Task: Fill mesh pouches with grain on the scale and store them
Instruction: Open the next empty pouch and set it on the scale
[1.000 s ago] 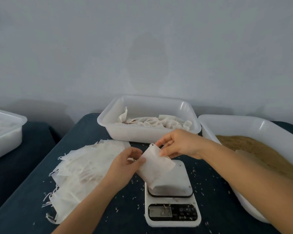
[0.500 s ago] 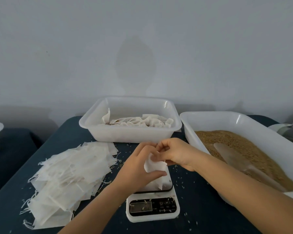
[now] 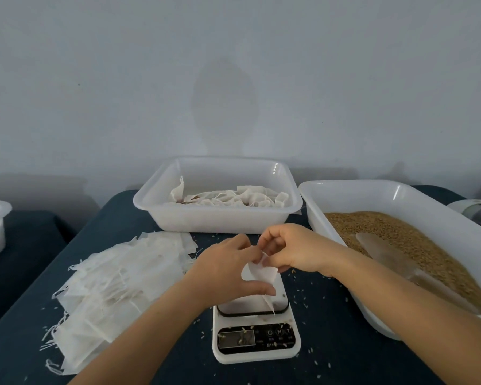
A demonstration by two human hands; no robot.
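Left hand (image 3: 222, 269) and right hand (image 3: 292, 250) fingers pinching one mesh pouch (image 3: 260, 273) over the scale (image 3: 254, 339), grain tray (image 3: 395, 195) crowding the tabletop's right edge, empty pouches (image 3: 117, 276) left

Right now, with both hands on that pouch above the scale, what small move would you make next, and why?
Probably spread the pouch mouth wider: the left hand and right hand pinch it over the scale, it looks flat and unfilled, and the scoop lies untouched in the grain.

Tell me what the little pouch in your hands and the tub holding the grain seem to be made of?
Pouch: seemingly thin white mesh fabric, matte; it creases softly.
Grain tub: likely white plastic, smooth and slightly glossy, with light glinting on its rim.
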